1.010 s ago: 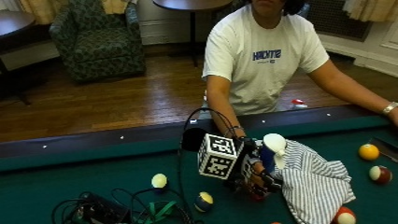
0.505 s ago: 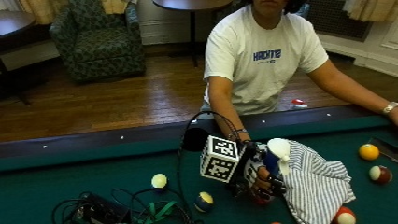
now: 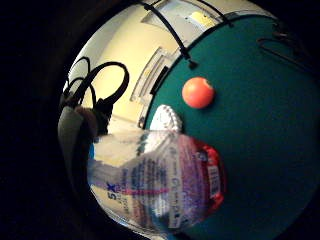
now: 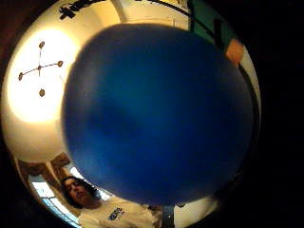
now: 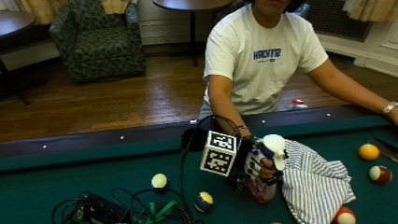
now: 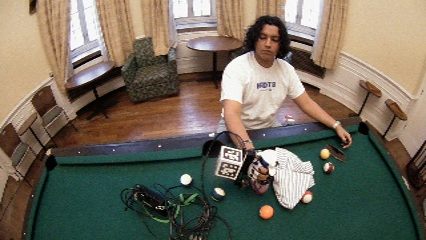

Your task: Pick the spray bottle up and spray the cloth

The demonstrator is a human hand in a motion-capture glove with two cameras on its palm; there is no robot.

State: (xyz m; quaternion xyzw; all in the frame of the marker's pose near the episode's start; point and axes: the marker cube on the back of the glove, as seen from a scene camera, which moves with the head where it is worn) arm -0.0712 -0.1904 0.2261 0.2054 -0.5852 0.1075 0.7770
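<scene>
My gloved right hand (image 5: 256,163) grips the spray bottle (image 5: 264,186) around its neck, with the white spray head (image 5: 274,145) above the fingers. The bottle stands upright and its reddish base is close to the green felt; I cannot tell whether it touches. The striped cloth (image 5: 318,182) lies crumpled on the felt right beside the bottle, on the nozzle's side. The little finger side palm view shows the bottle's clear labelled body (image 3: 160,185) close to the palm. A blue part of the bottle (image 4: 156,114) fills the thumb side palm view. In the wide view the hand (image 6: 255,171) sits next to the cloth (image 6: 291,176).
Balls lie around: orange (image 6: 266,211), pale yellow (image 5: 159,180), blue-and-yellow (image 5: 203,201), yellow (image 5: 369,151), two red-striped (image 5: 380,173) (image 5: 344,215). A heap of black cables (image 5: 118,210) covers the felt to the bottle's other side. The person's bare left hand (image 6: 343,136) rests on the rail.
The hand and bottle have shifted only slightly, staying beside the cloth. The cloth and balls have not moved.
</scene>
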